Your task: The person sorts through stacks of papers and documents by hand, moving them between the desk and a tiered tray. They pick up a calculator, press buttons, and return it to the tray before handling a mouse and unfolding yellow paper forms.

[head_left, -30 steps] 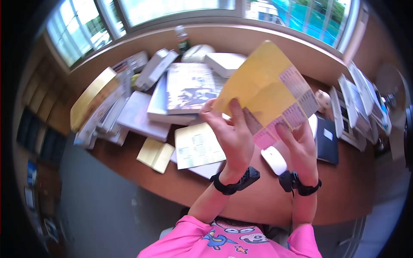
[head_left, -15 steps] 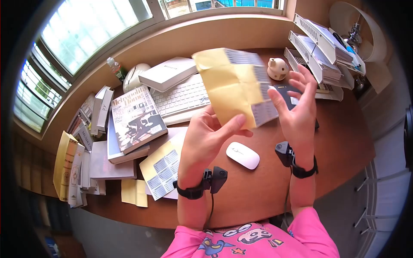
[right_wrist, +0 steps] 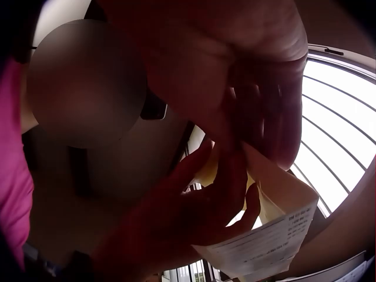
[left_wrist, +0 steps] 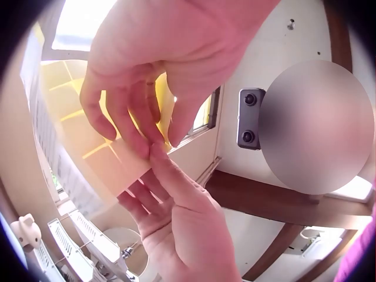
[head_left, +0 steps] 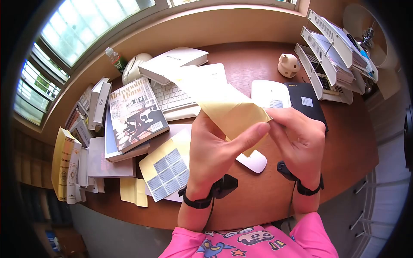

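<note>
A creased yellow label sheet (head_left: 230, 109) is raised over the desk between my two hands. My left hand (head_left: 217, 152) holds it, with the thumb stretched along its near edge and the other fingers behind it. At the sheet's right corner, my right hand (head_left: 299, 137) pinches the paper between thumb and forefinger, right beside the left thumb tip. Yellow creased backing (left_wrist: 88, 129) shows in the left wrist view, and printed text on the sheet (right_wrist: 276, 241) appears in the right wrist view. Below, a white mouse (head_left: 253, 162) is partly hidden by the sheet.
Left of my hands lie another printed label sheet (head_left: 165, 172), a folded yellow paper (head_left: 134, 192) and a magazine (head_left: 137, 114) on stacked books. A keyboard (head_left: 172, 96) sits behind. On the right are a black folder (head_left: 306, 101), a cream figurine (head_left: 288, 65) and white file trays (head_left: 331, 56).
The head view has turned rightward. My right hand left the sheet, its fingers spread half a second ago, and now pinches the corner beside my left thumb. The sheet has tipped flatter.
</note>
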The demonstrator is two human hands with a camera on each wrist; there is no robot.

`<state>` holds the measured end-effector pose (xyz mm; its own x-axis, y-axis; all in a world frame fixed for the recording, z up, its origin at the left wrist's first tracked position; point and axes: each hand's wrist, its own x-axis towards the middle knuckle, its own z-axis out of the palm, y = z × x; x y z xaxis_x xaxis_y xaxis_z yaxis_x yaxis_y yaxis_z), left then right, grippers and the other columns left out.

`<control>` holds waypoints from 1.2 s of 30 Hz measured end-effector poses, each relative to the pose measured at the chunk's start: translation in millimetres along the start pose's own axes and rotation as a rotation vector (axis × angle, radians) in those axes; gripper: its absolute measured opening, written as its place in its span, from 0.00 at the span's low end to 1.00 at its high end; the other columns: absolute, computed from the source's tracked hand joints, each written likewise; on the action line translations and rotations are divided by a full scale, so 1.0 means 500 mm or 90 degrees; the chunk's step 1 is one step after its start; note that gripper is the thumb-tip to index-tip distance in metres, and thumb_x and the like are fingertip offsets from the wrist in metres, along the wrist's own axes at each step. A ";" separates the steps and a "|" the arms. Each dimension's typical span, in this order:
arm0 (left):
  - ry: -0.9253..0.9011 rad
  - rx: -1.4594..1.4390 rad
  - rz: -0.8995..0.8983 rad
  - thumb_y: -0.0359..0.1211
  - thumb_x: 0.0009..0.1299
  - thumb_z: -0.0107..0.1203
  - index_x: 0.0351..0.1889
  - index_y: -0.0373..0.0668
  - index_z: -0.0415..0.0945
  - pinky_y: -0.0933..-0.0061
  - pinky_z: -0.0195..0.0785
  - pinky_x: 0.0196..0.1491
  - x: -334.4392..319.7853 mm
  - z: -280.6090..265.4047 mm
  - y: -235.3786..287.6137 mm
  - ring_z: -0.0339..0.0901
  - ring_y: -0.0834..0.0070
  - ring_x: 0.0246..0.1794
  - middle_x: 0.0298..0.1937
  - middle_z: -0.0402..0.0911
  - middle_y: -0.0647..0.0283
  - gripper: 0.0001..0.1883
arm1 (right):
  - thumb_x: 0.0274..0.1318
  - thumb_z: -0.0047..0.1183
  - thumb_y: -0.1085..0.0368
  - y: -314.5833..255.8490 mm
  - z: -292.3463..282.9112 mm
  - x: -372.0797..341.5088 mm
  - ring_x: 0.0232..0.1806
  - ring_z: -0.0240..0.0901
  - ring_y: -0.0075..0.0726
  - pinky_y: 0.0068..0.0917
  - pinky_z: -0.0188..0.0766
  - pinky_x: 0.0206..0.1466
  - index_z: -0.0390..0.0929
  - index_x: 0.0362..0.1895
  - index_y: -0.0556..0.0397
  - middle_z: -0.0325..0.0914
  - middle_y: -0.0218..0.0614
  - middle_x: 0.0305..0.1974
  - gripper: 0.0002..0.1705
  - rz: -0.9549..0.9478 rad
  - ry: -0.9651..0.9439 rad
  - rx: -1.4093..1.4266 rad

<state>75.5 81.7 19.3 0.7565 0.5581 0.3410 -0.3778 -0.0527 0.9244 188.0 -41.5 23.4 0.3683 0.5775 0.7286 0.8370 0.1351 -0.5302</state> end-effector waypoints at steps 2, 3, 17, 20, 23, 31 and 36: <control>-0.021 0.014 -0.010 0.28 0.61 0.67 0.46 0.35 0.74 0.78 0.73 0.42 0.001 0.000 0.003 0.79 0.79 0.41 0.42 0.82 0.63 0.17 | 0.48 0.60 0.75 -0.004 -0.001 0.000 0.28 0.79 0.41 0.29 0.74 0.30 0.81 0.40 0.57 0.81 0.43 0.31 0.12 -0.009 -0.001 -0.006; -0.012 0.007 -0.024 0.28 0.61 0.67 0.45 0.35 0.75 0.78 0.73 0.42 0.000 0.001 0.005 0.79 0.80 0.40 0.41 0.82 0.63 0.16 | 0.48 0.60 0.76 -0.009 -0.003 0.002 0.28 0.80 0.42 0.29 0.74 0.29 0.81 0.40 0.58 0.81 0.43 0.30 0.12 -0.013 -0.016 -0.004; -0.078 0.032 -0.114 0.28 0.62 0.65 0.41 0.36 0.80 0.78 0.72 0.39 -0.009 -0.016 0.039 0.80 0.81 0.36 0.36 0.84 0.65 0.11 | 0.58 0.52 0.73 -0.014 -0.035 0.007 0.32 0.79 0.22 0.19 0.74 0.35 0.81 0.43 0.65 0.84 0.43 0.32 0.10 0.112 -0.146 0.238; -0.092 0.015 -0.123 0.29 0.62 0.65 0.40 0.36 0.81 0.78 0.72 0.40 -0.009 -0.017 0.031 0.80 0.81 0.36 0.35 0.84 0.65 0.11 | 0.60 0.50 0.73 -0.015 -0.038 0.004 0.32 0.77 0.20 0.19 0.73 0.34 0.81 0.41 0.66 0.83 0.39 0.30 0.10 0.211 -0.137 0.356; -0.118 0.024 -0.093 0.28 0.62 0.64 0.41 0.36 0.81 0.78 0.72 0.40 -0.006 -0.019 0.029 0.80 0.81 0.36 0.35 0.84 0.65 0.10 | 0.61 0.50 0.72 -0.014 -0.037 0.002 0.30 0.76 0.21 0.18 0.72 0.34 0.81 0.38 0.67 0.82 0.36 0.28 0.09 0.227 -0.123 0.350; -0.102 -0.138 -0.172 0.25 0.60 0.66 0.44 0.32 0.78 0.77 0.72 0.42 -0.004 -0.057 0.050 0.80 0.78 0.38 0.39 0.84 0.61 0.15 | 0.62 0.51 0.68 -0.009 -0.025 0.012 0.29 0.76 0.22 0.21 0.73 0.34 0.80 0.37 0.66 0.80 0.35 0.27 0.11 0.329 0.054 0.276; -0.027 -0.035 -0.102 0.23 0.58 0.67 0.46 0.32 0.77 0.75 0.72 0.45 -0.019 -0.118 0.059 0.80 0.76 0.40 0.41 0.83 0.60 0.18 | 0.62 0.53 0.65 0.028 -0.057 0.004 0.27 0.77 0.22 0.18 0.72 0.34 0.80 0.36 0.66 0.81 0.36 0.27 0.13 0.311 0.154 0.146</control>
<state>25.7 123.6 33.2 0.8313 0.5197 0.1974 -0.2775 0.0802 0.9574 212.0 -61.3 29.6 0.7939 0.4196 0.4400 0.4477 0.0863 -0.8900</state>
